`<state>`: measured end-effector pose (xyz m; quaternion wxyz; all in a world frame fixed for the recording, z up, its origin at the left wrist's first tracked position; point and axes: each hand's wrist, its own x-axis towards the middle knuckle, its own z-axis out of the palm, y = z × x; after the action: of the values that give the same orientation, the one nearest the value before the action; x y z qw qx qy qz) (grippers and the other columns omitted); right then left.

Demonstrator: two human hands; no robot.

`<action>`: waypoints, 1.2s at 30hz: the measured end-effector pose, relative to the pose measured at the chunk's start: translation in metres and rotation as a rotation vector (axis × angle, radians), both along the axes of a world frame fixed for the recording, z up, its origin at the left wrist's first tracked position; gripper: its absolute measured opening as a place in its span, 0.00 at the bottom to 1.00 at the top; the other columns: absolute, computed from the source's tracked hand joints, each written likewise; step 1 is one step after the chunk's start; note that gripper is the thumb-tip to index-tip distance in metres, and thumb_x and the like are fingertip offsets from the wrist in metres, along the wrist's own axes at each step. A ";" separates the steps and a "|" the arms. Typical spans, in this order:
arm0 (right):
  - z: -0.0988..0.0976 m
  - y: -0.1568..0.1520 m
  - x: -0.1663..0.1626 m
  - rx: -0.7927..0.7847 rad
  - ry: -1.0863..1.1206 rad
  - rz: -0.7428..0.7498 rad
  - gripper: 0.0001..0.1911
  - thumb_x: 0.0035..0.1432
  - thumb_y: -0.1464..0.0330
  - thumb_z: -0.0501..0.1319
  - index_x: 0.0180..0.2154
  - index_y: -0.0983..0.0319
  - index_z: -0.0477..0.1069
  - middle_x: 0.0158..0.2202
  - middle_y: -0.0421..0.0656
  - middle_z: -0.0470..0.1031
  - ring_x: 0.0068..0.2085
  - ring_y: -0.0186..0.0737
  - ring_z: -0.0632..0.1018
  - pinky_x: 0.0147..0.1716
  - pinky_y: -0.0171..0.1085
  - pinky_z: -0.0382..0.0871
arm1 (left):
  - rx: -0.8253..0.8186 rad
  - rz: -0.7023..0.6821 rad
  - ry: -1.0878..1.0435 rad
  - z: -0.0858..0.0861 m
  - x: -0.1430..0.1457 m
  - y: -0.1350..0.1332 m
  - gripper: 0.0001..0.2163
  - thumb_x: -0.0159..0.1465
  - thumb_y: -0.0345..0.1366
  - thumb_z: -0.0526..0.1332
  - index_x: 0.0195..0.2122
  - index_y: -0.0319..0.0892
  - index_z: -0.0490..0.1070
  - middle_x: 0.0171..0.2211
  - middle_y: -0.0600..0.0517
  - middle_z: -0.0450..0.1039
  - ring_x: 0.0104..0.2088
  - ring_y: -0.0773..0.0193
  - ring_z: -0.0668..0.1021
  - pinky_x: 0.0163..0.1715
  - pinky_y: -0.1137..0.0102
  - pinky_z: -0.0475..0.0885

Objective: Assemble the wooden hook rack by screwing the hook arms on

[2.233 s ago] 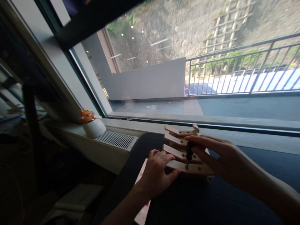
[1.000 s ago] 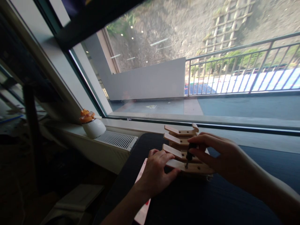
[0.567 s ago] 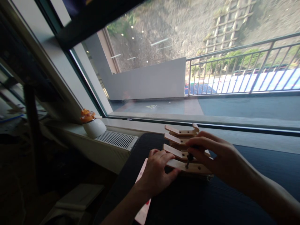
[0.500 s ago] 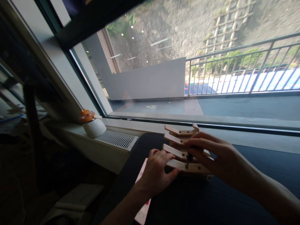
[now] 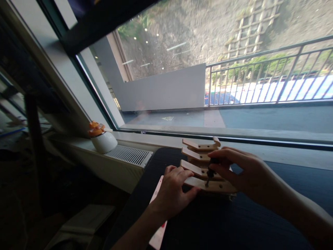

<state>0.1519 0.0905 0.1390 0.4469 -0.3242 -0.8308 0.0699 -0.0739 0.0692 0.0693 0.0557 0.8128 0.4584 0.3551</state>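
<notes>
A wooden rack (image 5: 192, 155) made of several bent slats with screw holes lies on the dark table. My left hand (image 5: 177, 189) grips the left end of its nearest slat (image 5: 196, 182), thumb on the near side and fingers over the top. Between the thumb and fingers of my right hand (image 5: 239, 168) is a small dark-handled screwdriver (image 5: 210, 173). The tool stands slightly tilted, and its tip meets a hole in that nearest slat. Part of the rack's right side is hidden behind my right hand.
A pink-white flat strip (image 5: 157, 239) lies under my left forearm on the black table (image 5: 203, 225). To the left, a white pot with an orange top (image 5: 104, 140) stands on the sill by a vent grille (image 5: 130, 155). A large window rises behind the table.
My right hand's fingers have shifted on the screwdriver handle, opening a little and showing more of it. The left hand and the rack stay in place.
</notes>
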 end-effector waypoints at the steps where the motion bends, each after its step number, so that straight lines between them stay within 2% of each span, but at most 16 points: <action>1: -0.001 0.000 0.000 -0.002 0.002 -0.015 0.05 0.61 0.67 0.65 0.40 0.58 0.76 0.30 0.39 0.79 0.25 0.35 0.77 0.26 0.33 0.72 | -0.002 0.001 0.001 0.000 0.000 0.000 0.14 0.56 0.33 0.73 0.43 0.43 0.75 0.41 0.50 0.81 0.42 0.53 0.81 0.52 0.54 0.65; 4: -0.003 -0.001 -0.002 -0.023 0.012 -0.049 0.04 0.59 0.66 0.66 0.36 0.58 0.74 0.24 0.36 0.75 0.23 0.34 0.75 0.23 0.33 0.69 | -0.014 0.004 0.001 0.001 0.000 0.000 0.14 0.57 0.33 0.73 0.43 0.42 0.75 0.40 0.49 0.81 0.42 0.53 0.81 0.51 0.54 0.65; 9: -0.002 -0.005 -0.006 -0.115 0.022 -0.029 0.02 0.60 0.67 0.63 0.36 0.58 0.73 0.29 0.39 0.78 0.27 0.37 0.79 0.26 0.34 0.73 | -0.029 0.000 0.004 0.003 0.000 -0.001 0.14 0.57 0.33 0.72 0.43 0.42 0.75 0.40 0.49 0.81 0.42 0.53 0.81 0.50 0.55 0.66; 12: 0.001 -0.006 -0.005 -0.083 0.011 0.031 0.04 0.62 0.68 0.62 0.38 0.57 0.76 0.34 0.41 0.81 0.32 0.38 0.81 0.31 0.34 0.75 | -0.031 0.004 0.006 0.003 0.000 -0.001 0.13 0.57 0.33 0.72 0.43 0.43 0.75 0.41 0.49 0.81 0.43 0.53 0.81 0.51 0.55 0.66; 15: 0.002 -0.007 -0.003 -0.051 -0.035 0.076 0.11 0.62 0.71 0.60 0.43 0.55 0.78 0.43 0.43 0.83 0.42 0.42 0.83 0.40 0.36 0.77 | -0.032 0.007 0.002 0.003 0.000 -0.001 0.14 0.57 0.33 0.72 0.43 0.42 0.75 0.42 0.49 0.81 0.43 0.53 0.81 0.52 0.54 0.66; 17: 0.001 -0.007 -0.002 -0.057 -0.059 0.083 0.16 0.62 0.73 0.58 0.48 0.54 0.77 0.46 0.44 0.83 0.46 0.44 0.83 0.43 0.38 0.78 | -0.038 0.007 0.003 0.003 0.000 -0.002 0.14 0.57 0.33 0.72 0.43 0.42 0.75 0.42 0.49 0.81 0.43 0.53 0.81 0.52 0.54 0.65; 20: -0.002 -0.004 0.001 -0.073 -0.070 0.097 0.19 0.63 0.72 0.58 0.53 0.54 0.76 0.50 0.46 0.82 0.48 0.47 0.83 0.47 0.41 0.78 | -0.048 0.004 0.009 0.004 0.000 -0.002 0.14 0.57 0.32 0.72 0.43 0.42 0.75 0.42 0.49 0.81 0.43 0.53 0.81 0.52 0.54 0.65; 24: -0.003 -0.001 0.002 -0.090 -0.079 0.095 0.19 0.64 0.71 0.59 0.54 0.52 0.76 0.53 0.44 0.81 0.52 0.47 0.81 0.48 0.41 0.78 | -0.048 0.002 0.009 0.005 0.000 -0.002 0.14 0.57 0.32 0.72 0.44 0.42 0.75 0.42 0.49 0.81 0.43 0.53 0.81 0.52 0.54 0.66; 29: -0.001 -0.001 0.002 -0.116 -0.073 0.070 0.14 0.64 0.69 0.61 0.51 0.53 0.77 0.50 0.43 0.82 0.44 0.43 0.83 0.40 0.37 0.78 | -0.038 0.006 0.004 0.003 0.001 -0.001 0.14 0.56 0.33 0.72 0.43 0.42 0.76 0.41 0.49 0.81 0.43 0.53 0.81 0.51 0.55 0.66; 33: 0.002 -0.002 0.001 -0.100 -0.044 0.037 0.08 0.62 0.66 0.63 0.43 0.57 0.78 0.36 0.42 0.83 0.30 0.37 0.80 0.29 0.34 0.74 | -0.030 0.007 0.007 0.002 0.000 -0.001 0.14 0.56 0.32 0.72 0.43 0.41 0.75 0.41 0.49 0.81 0.43 0.53 0.81 0.51 0.54 0.66; 36: 0.003 -0.003 -0.002 -0.084 -0.026 -0.001 0.06 0.61 0.65 0.64 0.39 0.58 0.78 0.31 0.41 0.81 0.26 0.36 0.78 0.27 0.33 0.73 | -0.036 0.011 0.010 0.003 0.000 -0.001 0.14 0.57 0.33 0.72 0.43 0.42 0.75 0.41 0.49 0.81 0.43 0.54 0.81 0.52 0.54 0.66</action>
<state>0.1502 0.0872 0.1418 0.4221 -0.3440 -0.8327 0.1004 -0.0739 0.0681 0.0721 0.0659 0.8109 0.4695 0.3430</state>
